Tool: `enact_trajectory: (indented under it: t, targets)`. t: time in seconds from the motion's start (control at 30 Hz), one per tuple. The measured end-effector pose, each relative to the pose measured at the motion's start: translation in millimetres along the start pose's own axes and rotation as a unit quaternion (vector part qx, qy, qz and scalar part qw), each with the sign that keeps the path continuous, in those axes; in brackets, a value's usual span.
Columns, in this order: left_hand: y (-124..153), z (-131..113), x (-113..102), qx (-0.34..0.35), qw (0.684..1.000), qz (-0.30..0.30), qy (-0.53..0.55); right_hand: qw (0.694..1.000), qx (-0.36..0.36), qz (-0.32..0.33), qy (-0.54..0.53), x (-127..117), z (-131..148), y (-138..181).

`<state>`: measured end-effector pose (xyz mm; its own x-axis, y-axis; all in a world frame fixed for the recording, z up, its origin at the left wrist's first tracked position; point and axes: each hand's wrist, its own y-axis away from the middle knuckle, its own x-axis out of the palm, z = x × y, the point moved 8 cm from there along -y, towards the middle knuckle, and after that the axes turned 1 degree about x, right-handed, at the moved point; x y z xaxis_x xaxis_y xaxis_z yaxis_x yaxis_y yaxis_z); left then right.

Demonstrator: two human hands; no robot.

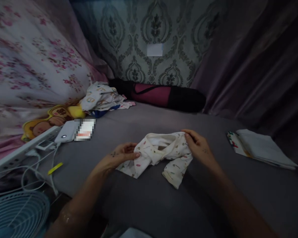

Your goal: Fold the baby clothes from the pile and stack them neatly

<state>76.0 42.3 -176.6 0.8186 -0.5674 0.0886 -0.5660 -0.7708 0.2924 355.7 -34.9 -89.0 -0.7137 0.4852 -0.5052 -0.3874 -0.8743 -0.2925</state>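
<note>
Two bare hands hold a small garment on a grey bed sheet, seen from the head of the person doing the work. The garment is white with a scatter of tiny coloured prints. It lies crumpled near the middle of the sheet, just in front of the person.

The left hand rests on the sheet at the garment's left edge, its fingers curled and pinching the cloth against the thumb. The right hand sits at the garment's upper right corner, its fingers closed down over the cloth there. Between the hands the neck opening gapes, and two loose ends trail toward the person.

Well to the right on the sheet lies a stack of folded cloths, white on top. At the back left sits a loose pile of clothes. Beside it, along the wall, lies a dark bag with a pink middle.

On the left a large floral cloth rises, with a yellow cartoon pillow below it. Near these lie a white power strip with cables and a small white device. A pale blue fan fills the lower left corner. Patterned wallpaper covers the back wall, and a dark curtain hangs on the right.
</note>
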Motion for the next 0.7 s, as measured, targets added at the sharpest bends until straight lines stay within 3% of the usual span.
enact_trajectory:
  t: [0.4,0.57,0.7]
  targets:
    - [3.9,-11.0,1.1,0.065,0.994,-0.034,0.086,0.999,0.027,0.029,0.035,2.3,6.2,-2.7]
    - [8.4,-36.8,-0.3,0.128,0.987,-0.038,0.086,1.000,-0.009,0.009,0.002,-11.2,10.5,-3.7]
    - [13.8,-64.1,0.6,0.153,0.987,-0.041,0.038,0.998,0.042,-0.006,-0.055,-27.4,5.5,-2.4]
